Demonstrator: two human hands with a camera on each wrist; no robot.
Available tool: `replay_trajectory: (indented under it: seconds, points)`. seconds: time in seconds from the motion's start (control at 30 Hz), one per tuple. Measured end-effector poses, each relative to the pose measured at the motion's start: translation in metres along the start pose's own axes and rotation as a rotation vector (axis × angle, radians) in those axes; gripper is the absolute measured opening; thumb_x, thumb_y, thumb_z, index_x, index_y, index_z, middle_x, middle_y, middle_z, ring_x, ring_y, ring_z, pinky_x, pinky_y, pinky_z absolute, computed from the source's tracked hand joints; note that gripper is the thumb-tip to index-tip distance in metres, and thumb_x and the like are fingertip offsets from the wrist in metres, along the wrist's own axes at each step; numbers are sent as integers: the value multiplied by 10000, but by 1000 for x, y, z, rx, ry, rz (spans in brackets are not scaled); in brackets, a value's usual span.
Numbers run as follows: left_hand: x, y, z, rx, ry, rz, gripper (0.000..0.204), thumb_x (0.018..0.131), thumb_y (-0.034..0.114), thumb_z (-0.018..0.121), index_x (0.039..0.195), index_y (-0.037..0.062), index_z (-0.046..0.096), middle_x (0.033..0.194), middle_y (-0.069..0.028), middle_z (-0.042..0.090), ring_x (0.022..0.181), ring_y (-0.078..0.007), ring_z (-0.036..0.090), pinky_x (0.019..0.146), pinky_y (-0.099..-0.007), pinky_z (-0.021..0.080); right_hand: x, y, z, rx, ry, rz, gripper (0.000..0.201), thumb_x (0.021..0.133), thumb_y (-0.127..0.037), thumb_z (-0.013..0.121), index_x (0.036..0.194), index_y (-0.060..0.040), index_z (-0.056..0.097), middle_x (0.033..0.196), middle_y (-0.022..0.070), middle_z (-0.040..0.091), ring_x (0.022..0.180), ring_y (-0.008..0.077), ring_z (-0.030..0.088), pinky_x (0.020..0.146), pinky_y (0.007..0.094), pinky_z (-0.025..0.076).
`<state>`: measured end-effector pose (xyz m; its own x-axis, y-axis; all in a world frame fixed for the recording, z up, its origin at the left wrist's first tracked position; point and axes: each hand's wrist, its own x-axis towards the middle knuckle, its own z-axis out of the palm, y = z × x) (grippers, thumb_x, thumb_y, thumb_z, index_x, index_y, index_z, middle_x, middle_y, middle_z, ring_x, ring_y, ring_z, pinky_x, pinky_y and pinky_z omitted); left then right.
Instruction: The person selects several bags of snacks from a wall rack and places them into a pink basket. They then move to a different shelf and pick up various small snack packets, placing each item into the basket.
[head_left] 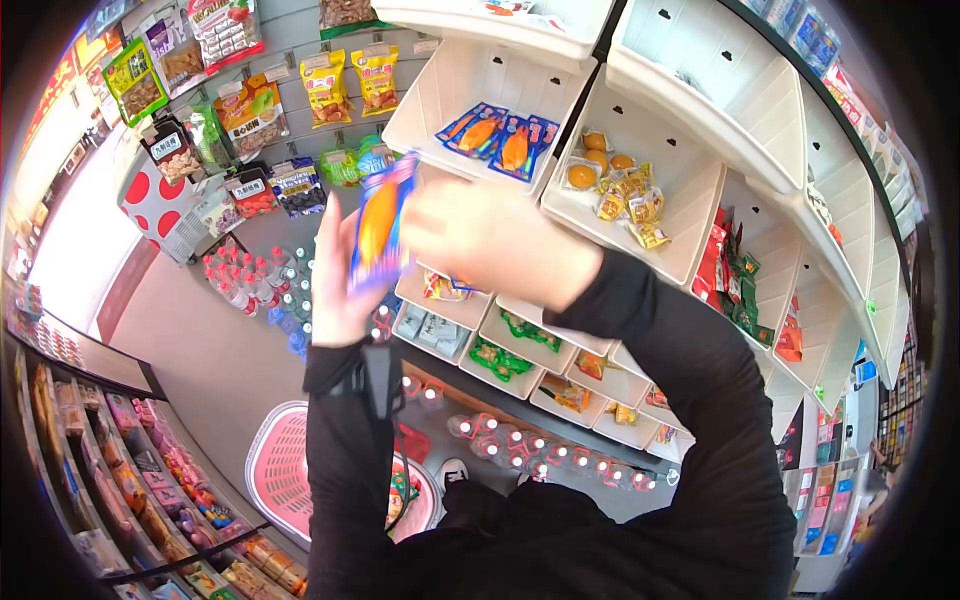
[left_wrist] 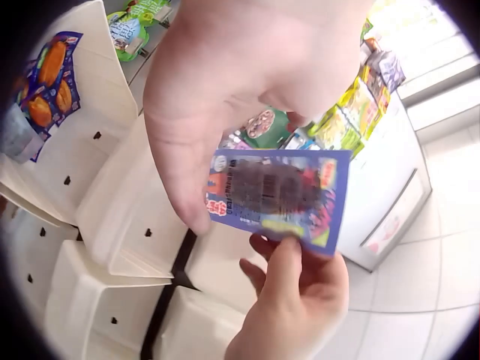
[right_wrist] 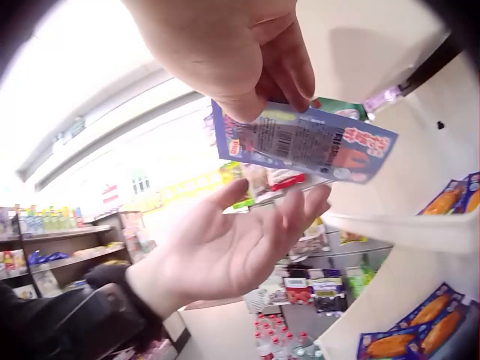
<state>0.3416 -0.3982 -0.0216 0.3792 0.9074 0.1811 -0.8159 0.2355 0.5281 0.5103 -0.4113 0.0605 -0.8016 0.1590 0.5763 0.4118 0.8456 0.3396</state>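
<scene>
A blue snack packet (head_left: pixel 380 225) with a long orange picture on its front is held up before the shelves. Its back (left_wrist: pixel 274 195), purple-blue with printed text and a barcode, faces both wrist cameras. My right hand (head_left: pixel 490 235) pinches one end of the packet between thumb and fingers, as the right wrist view (right_wrist: pixel 247 67) shows. My left hand (head_left: pixel 335 275) is spread beside the packet, palm towards it. From the right wrist, the left palm (right_wrist: pixel 225 247) appears just below the packet with its fingers extended.
Matching blue packets (head_left: pixel 500 140) lie in a white bin (head_left: pixel 420 110) ahead. To its right, another bin (head_left: pixel 680 200) has small yellow-wrapped snacks. Bagged snacks (head_left: pixel 325 90) hang on the wall. Bottles (head_left: pixel 245 275) stand on the floor, and a pink basket (head_left: pixel 275 460) is at lower left.
</scene>
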Motion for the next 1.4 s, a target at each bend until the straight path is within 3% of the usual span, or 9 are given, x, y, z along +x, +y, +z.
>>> replay_trajectory:
  seconds: [0.23,0.37,0.57,0.87,0.9,0.93,1.03,1.17,1.4]
  points:
    - [-186,-70,-79,274,447,83,367,796,86,515,1133,2,394,1021,-83,521,910,-173,530,796,-312,433,-82,-146,88,703,-231,269,158,708,-92,489,851,-26,509,1060,135,471,939,287,498,749,348,436]
    - [-294,-120,-120,205,798,-56,309,805,32,481,1107,12,415,1005,-84,532,884,-181,543,762,-311,455,-128,-268,155,1201,-375,598,164,712,-50,479,858,21,505,1048,203,460,958,329,470,792,362,413]
    - [-425,-182,-230,427,1107,-162,174,791,6,481,964,-1,489,883,-68,569,761,-172,572,664,-294,474,-148,-358,199,1169,-715,473,182,674,-60,496,845,-1,511,886,161,484,855,321,498,700,400,412]
    - [-460,-241,-343,1069,845,-722,304,585,58,618,858,-39,526,739,-124,582,690,-204,581,617,-310,458,-87,-155,118,1025,-418,744,158,750,-96,462,885,-33,514,888,117,512,894,268,485,765,344,399]
    - [-419,-202,-301,1382,843,-907,344,580,113,618,875,-40,529,746,-173,585,729,-269,585,642,-333,452,-93,-128,118,835,-374,736,158,752,-100,464,885,-39,523,869,124,524,853,270,503,739,340,411]
    - [-418,-200,-317,1402,857,-569,351,601,111,606,905,-43,520,781,-198,579,755,-308,573,652,-343,450,-93,-97,114,738,-405,798,173,753,-110,472,896,-34,532,843,129,538,796,271,525,699,337,426]
    - [-329,-109,-243,1586,761,-679,315,670,108,576,946,-27,504,826,-193,568,757,-310,560,637,-361,442,-97,-9,126,432,-476,743,194,730,-130,501,875,-10,549,784,149,570,719,282,557,628,347,441]
    - [-220,-47,-170,1560,576,-66,226,755,54,523,975,9,494,797,-109,565,714,-184,559,619,-268,443,-129,70,189,130,-826,706,205,687,-102,463,842,-38,581,818,168,578,766,319,562,657,394,447]
    - [-94,-53,-90,1287,345,55,229,767,52,506,986,-15,494,789,-97,571,675,-144,552,606,-252,439,-132,62,234,5,-1208,858,288,770,-132,391,977,-52,575,953,158,573,879,292,561,735,371,452]
